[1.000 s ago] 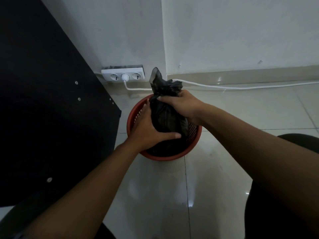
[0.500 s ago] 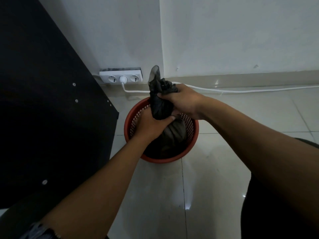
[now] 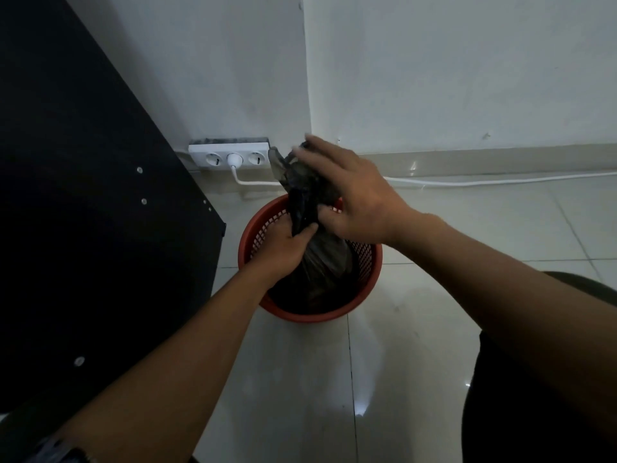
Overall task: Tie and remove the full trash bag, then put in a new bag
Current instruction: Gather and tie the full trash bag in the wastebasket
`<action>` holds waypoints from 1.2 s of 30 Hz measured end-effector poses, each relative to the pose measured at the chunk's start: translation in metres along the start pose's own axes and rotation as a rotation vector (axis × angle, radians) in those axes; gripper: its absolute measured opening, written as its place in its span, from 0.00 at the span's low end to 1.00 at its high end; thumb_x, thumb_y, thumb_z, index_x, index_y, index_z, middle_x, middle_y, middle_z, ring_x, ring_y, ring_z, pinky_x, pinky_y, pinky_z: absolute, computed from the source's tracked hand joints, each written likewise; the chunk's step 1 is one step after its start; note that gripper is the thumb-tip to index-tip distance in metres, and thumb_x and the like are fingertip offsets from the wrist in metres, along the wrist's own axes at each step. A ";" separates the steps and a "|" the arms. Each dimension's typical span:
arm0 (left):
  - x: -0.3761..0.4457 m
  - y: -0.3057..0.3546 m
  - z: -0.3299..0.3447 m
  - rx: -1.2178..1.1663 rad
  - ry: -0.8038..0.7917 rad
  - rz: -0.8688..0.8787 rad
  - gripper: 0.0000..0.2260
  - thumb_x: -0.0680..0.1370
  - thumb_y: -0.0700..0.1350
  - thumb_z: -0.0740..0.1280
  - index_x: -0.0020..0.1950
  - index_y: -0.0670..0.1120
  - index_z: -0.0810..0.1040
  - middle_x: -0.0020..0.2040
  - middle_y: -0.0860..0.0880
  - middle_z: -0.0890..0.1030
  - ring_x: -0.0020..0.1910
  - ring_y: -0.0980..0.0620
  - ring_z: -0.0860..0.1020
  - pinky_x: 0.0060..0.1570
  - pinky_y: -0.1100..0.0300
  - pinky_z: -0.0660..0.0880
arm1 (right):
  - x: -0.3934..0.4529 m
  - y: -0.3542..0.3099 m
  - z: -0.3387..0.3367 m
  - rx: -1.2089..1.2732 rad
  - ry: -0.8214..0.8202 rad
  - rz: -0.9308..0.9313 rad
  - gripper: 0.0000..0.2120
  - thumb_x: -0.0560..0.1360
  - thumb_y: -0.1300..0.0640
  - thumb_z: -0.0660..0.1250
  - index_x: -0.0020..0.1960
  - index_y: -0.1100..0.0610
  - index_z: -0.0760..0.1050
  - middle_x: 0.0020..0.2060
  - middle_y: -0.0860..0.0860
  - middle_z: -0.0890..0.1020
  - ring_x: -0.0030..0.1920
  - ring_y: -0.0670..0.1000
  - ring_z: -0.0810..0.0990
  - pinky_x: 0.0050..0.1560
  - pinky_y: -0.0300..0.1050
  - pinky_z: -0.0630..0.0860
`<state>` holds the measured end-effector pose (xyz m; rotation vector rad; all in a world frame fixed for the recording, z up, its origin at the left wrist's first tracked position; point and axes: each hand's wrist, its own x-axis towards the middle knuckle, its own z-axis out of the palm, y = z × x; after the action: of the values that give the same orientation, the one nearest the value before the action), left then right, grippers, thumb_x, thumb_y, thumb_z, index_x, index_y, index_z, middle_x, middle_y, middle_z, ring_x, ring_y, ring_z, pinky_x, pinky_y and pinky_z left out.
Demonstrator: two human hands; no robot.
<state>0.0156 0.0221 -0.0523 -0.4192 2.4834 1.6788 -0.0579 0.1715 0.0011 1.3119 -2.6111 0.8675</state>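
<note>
Over the red basket (image 3: 302, 316) in the corner, left hand (image 3: 283, 248) grasping the black bag (image 3: 325, 259) at its twisted neck; right hand (image 3: 350, 192) above, fingers spread loose over the bag top

No readable text anywhere.

Dim, greyish light, glare spots on the glossy floor tiles (image 3: 360, 404) (wide-angle bending at edges), fingertips motion-blurred.

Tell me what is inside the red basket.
The red basket holds a black trash bag, its gathered neck gripped by the left hand while the right hand touches the top. The bag's contents are hidden.
</note>
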 end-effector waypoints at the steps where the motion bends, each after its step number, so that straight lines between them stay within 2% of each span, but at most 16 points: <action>1: 0.000 0.001 0.001 0.036 -0.007 0.029 0.17 0.82 0.48 0.63 0.71 0.51 0.72 0.65 0.50 0.78 0.63 0.54 0.74 0.55 0.64 0.69 | -0.001 0.000 -0.001 -0.137 -0.083 -0.092 0.44 0.67 0.57 0.68 0.79 0.44 0.54 0.80 0.52 0.55 0.79 0.57 0.56 0.74 0.64 0.59; 5: 0.001 -0.002 0.006 0.157 -0.033 0.076 0.23 0.82 0.47 0.64 0.76 0.49 0.65 0.72 0.49 0.72 0.69 0.51 0.70 0.61 0.62 0.67 | 0.001 0.010 0.004 -0.596 -0.433 -0.275 0.47 0.72 0.53 0.71 0.79 0.38 0.44 0.81 0.52 0.43 0.80 0.60 0.44 0.75 0.69 0.48; 7: 0.002 -0.006 0.008 0.155 -0.040 0.072 0.23 0.80 0.47 0.65 0.75 0.48 0.66 0.70 0.48 0.74 0.69 0.49 0.72 0.66 0.58 0.69 | 0.010 0.014 0.000 -0.644 -0.576 -0.219 0.41 0.75 0.50 0.69 0.79 0.37 0.47 0.80 0.51 0.54 0.80 0.57 0.52 0.76 0.68 0.48; 9: 0.002 -0.007 0.011 0.089 -0.059 0.058 0.22 0.80 0.45 0.65 0.73 0.48 0.68 0.68 0.46 0.75 0.67 0.48 0.74 0.67 0.54 0.70 | 0.021 0.014 -0.009 -0.565 -0.646 -0.134 0.28 0.76 0.50 0.67 0.74 0.41 0.64 0.68 0.51 0.74 0.72 0.56 0.69 0.73 0.62 0.60; 11: 0.001 -0.005 0.012 0.018 -0.074 0.038 0.23 0.80 0.43 0.65 0.75 0.49 0.66 0.68 0.46 0.75 0.66 0.49 0.74 0.65 0.56 0.70 | 0.030 0.008 -0.017 -0.458 -0.712 -0.007 0.15 0.77 0.53 0.65 0.63 0.50 0.77 0.55 0.52 0.81 0.58 0.55 0.79 0.59 0.53 0.74; 13: 0.000 -0.004 0.013 0.007 -0.082 0.026 0.26 0.78 0.45 0.68 0.75 0.52 0.65 0.66 0.48 0.76 0.64 0.51 0.75 0.62 0.55 0.72 | 0.040 0.005 -0.020 -0.414 -0.805 0.163 0.09 0.77 0.55 0.66 0.55 0.56 0.79 0.45 0.54 0.82 0.47 0.56 0.81 0.48 0.49 0.78; 16: -0.003 -0.001 0.020 0.107 -0.018 0.041 0.27 0.68 0.56 0.76 0.65 0.53 0.75 0.58 0.52 0.81 0.59 0.51 0.79 0.60 0.50 0.77 | 0.052 0.002 -0.023 -0.316 -0.953 0.396 0.11 0.74 0.52 0.71 0.52 0.59 0.79 0.45 0.54 0.82 0.48 0.56 0.82 0.52 0.50 0.80; 18: -0.003 0.000 0.026 0.152 0.078 0.058 0.19 0.68 0.58 0.76 0.55 0.51 0.80 0.50 0.53 0.84 0.53 0.52 0.81 0.57 0.49 0.79 | 0.055 0.001 -0.028 -0.099 -1.021 0.540 0.10 0.75 0.54 0.71 0.52 0.60 0.81 0.46 0.54 0.84 0.45 0.54 0.84 0.49 0.49 0.82; 20: -0.003 0.000 0.029 0.137 0.144 0.090 0.10 0.74 0.52 0.73 0.50 0.49 0.80 0.47 0.51 0.85 0.51 0.51 0.82 0.55 0.50 0.79 | 0.053 0.001 -0.035 0.164 -1.032 0.664 0.07 0.77 0.57 0.69 0.48 0.61 0.81 0.38 0.52 0.85 0.34 0.48 0.84 0.34 0.40 0.80; 24: -0.004 -0.004 0.019 0.058 0.074 0.071 0.08 0.80 0.46 0.67 0.58 0.48 0.80 0.51 0.50 0.84 0.53 0.53 0.81 0.56 0.54 0.78 | 0.044 0.004 -0.040 0.468 -1.022 0.730 0.11 0.80 0.53 0.65 0.45 0.59 0.78 0.31 0.49 0.82 0.24 0.44 0.79 0.24 0.35 0.72; 26: -0.004 -0.004 0.014 0.090 -0.005 0.048 0.09 0.80 0.41 0.64 0.49 0.50 0.84 0.49 0.52 0.84 0.52 0.55 0.81 0.58 0.55 0.77 | 0.039 0.004 -0.037 0.528 -0.986 0.694 0.15 0.81 0.46 0.63 0.42 0.56 0.75 0.30 0.48 0.80 0.24 0.44 0.74 0.23 0.35 0.68; 28: -0.004 -0.002 0.008 0.060 -0.048 0.004 0.14 0.78 0.37 0.64 0.40 0.52 0.84 0.47 0.55 0.83 0.51 0.56 0.80 0.57 0.59 0.75 | 0.033 0.006 -0.029 0.635 -0.797 0.707 0.16 0.81 0.44 0.62 0.40 0.54 0.73 0.31 0.49 0.78 0.24 0.44 0.73 0.23 0.36 0.67; 30: -0.004 0.002 -0.001 -0.033 -0.067 -0.060 0.13 0.77 0.37 0.66 0.37 0.51 0.83 0.49 0.56 0.83 0.53 0.57 0.79 0.54 0.63 0.73 | 0.023 0.012 -0.018 0.730 -0.548 0.753 0.17 0.82 0.46 0.61 0.43 0.58 0.74 0.36 0.55 0.80 0.31 0.49 0.80 0.28 0.39 0.75; 32: -0.002 0.004 -0.013 -0.144 -0.092 -0.108 0.09 0.75 0.38 0.69 0.37 0.49 0.83 0.53 0.53 0.83 0.56 0.52 0.80 0.56 0.61 0.74 | 0.009 0.024 -0.001 0.694 -0.391 0.771 0.21 0.82 0.46 0.61 0.50 0.65 0.78 0.46 0.62 0.84 0.47 0.60 0.84 0.47 0.52 0.81; 33: 0.000 0.005 -0.018 -0.197 -0.123 -0.132 0.06 0.73 0.39 0.70 0.39 0.48 0.84 0.54 0.50 0.84 0.57 0.49 0.80 0.59 0.58 0.75 | 0.001 0.026 0.007 0.643 -0.355 0.757 0.22 0.81 0.46 0.61 0.50 0.66 0.79 0.47 0.62 0.84 0.50 0.61 0.84 0.54 0.55 0.79; 36: -0.001 0.009 -0.031 -0.418 -0.265 -0.246 0.11 0.74 0.39 0.66 0.54 0.41 0.82 0.56 0.44 0.84 0.56 0.46 0.81 0.61 0.54 0.75 | -0.016 0.024 0.029 0.420 -0.230 0.606 0.20 0.82 0.46 0.60 0.37 0.57 0.75 0.33 0.54 0.79 0.38 0.54 0.78 0.48 0.55 0.77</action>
<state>0.0160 -0.0032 -0.0317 -0.4803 1.8147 1.9918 -0.0609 0.1787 -0.0388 0.6893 -3.1978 1.4910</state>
